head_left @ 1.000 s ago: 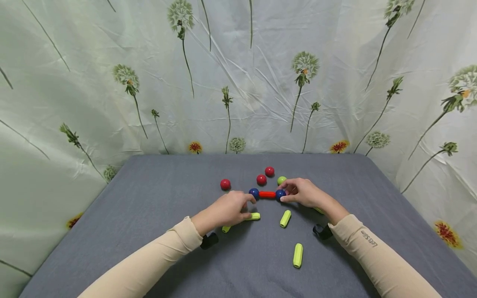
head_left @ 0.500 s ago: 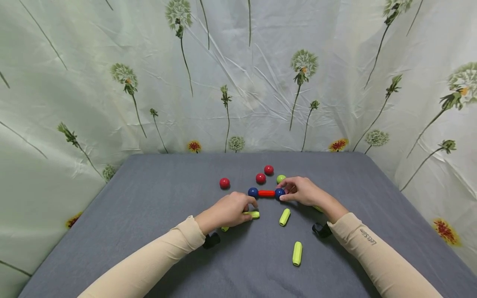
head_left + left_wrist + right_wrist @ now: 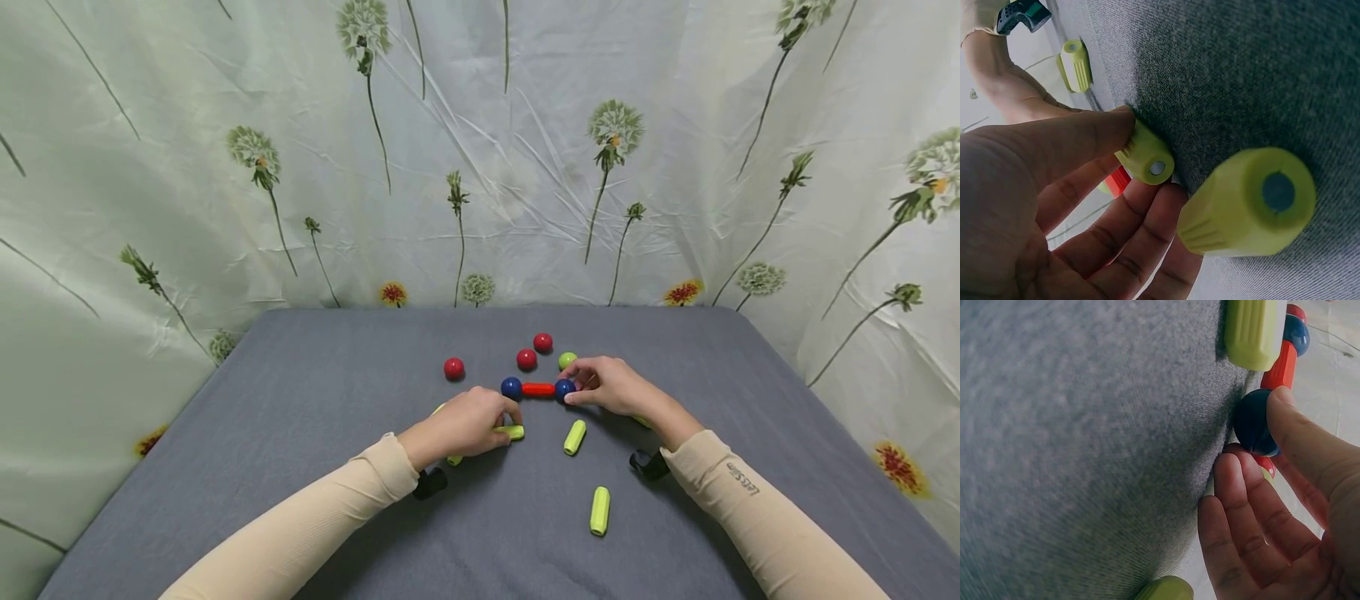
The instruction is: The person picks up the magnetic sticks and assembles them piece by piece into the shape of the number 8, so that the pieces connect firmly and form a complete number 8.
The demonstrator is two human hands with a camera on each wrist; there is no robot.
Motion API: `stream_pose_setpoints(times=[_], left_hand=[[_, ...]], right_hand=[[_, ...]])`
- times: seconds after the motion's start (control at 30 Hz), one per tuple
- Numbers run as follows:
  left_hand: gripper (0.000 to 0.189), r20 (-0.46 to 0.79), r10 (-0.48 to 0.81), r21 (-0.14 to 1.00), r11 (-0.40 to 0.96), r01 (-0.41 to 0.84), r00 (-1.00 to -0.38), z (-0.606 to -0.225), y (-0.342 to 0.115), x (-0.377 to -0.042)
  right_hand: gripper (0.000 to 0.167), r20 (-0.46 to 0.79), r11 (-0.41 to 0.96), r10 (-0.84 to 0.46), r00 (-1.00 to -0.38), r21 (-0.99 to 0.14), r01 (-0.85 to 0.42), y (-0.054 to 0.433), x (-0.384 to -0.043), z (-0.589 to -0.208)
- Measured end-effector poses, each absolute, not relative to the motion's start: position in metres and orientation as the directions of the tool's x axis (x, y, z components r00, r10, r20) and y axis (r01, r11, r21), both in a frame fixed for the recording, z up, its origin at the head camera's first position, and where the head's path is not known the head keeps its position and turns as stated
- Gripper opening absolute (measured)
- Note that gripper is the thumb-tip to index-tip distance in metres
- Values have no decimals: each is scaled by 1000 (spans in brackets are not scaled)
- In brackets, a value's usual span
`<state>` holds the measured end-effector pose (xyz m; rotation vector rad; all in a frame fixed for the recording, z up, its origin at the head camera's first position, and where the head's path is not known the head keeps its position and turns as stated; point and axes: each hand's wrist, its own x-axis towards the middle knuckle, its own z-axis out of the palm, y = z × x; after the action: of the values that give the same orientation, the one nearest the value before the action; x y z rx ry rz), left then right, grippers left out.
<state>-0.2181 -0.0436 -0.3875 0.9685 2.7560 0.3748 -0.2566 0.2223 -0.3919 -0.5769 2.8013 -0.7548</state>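
A curtained-off nook — flower-printed fabric (image 3: pixel 487 142) backing a gray cloth-covered surface (image 3: pixel 337 375) — the room's kind unclear.

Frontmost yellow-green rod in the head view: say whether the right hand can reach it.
Probably yes: gray cloth alone separates the right hand from that rod, though the hand pinches a blue ball and would likely have to release it first.

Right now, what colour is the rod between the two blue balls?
The rod is red; it shows best in the head view.
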Motion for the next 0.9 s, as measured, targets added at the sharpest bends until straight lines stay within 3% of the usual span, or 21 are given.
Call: stream_pose_setpoints(times=[0.9], left_hand=[[19,-96,629,364,743,561,-771,-387,-44,-219]], right_hand=[[31,-82,784,-415,-906,-538,-310,223,-257,-393]])
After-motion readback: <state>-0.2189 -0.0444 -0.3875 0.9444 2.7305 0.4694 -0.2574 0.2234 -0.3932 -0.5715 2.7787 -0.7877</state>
